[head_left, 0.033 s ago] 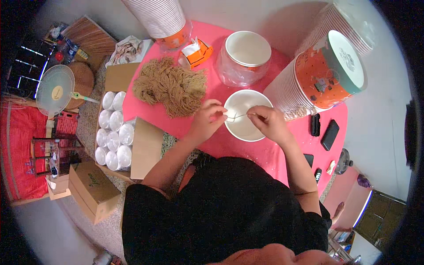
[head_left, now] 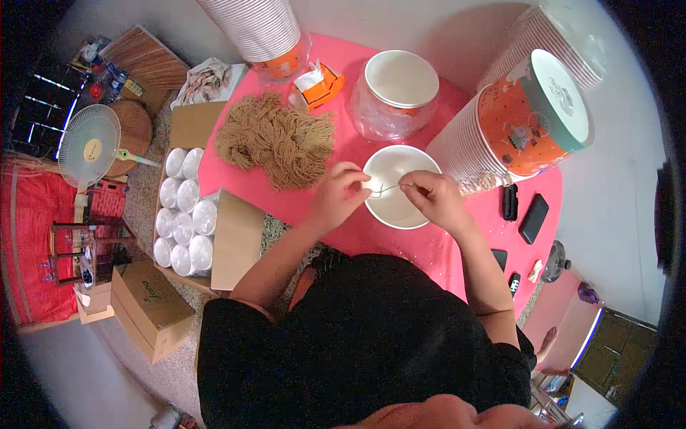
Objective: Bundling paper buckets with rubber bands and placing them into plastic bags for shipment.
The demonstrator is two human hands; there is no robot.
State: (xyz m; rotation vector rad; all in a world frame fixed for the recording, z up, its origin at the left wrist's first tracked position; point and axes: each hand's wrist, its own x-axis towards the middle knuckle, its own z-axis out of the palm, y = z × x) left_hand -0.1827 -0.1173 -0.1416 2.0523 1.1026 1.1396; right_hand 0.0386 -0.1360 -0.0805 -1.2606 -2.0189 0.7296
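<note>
A short piece of thin string [head_left: 386, 189] stretches over a white paper bucket [head_left: 379, 166] on the pink-covered table. My left hand [head_left: 339, 196] is closed in a pinch at the string's left end, by the bucket's left rim. Its other end is pinched between the thumb and fingers of my right hand [head_left: 434, 199], above the bucket's right side. Beyond my left hand lies a loose heap of brown string [head_left: 275, 139]. A plastic-wrapped stack of white buckets [head_left: 400, 79] stands behind the one under my hands.
An orange tissue pack [head_left: 319, 89] and a tall bucket stack [head_left: 266, 32] sit at the back left. Right of my hands leans another long bucket stack [head_left: 525, 118], near a black phone [head_left: 534, 218]. A carton of white wrapped cups [head_left: 184, 227] stands left of the table.
My left hand has shifted very slightly to the right, and the string between my hands bends a little differently. Everything else stays where it was.
</note>
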